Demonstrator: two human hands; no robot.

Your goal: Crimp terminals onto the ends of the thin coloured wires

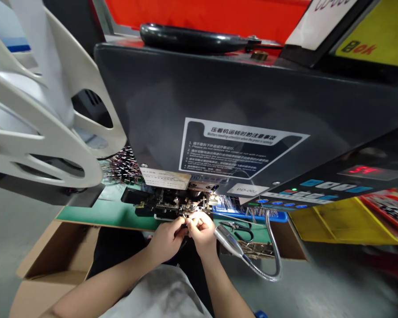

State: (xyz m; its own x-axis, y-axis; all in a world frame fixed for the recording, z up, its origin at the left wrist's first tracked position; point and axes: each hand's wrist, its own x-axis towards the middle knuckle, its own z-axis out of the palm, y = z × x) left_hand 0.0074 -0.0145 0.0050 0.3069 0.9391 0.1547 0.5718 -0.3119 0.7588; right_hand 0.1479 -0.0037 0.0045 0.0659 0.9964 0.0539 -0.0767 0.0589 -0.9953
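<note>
At press (159, 101), beside 1 lamp (228, 240), with left hand (167, 238) and right hand (201, 229) pinched nearly closed; cannot tell whether gripping anything.

I observe a thin wire (185, 216), pale, mostly hidden, its ends too small to tell; directly beyond it, a dark metal press mechanism (167, 204), brightly lit.

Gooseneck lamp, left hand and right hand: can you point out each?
Gooseneck lamp (230, 241), head view: silvery metal head.
Left hand (166, 239), head view: back.
Right hand (204, 232), head view: back.
</note>
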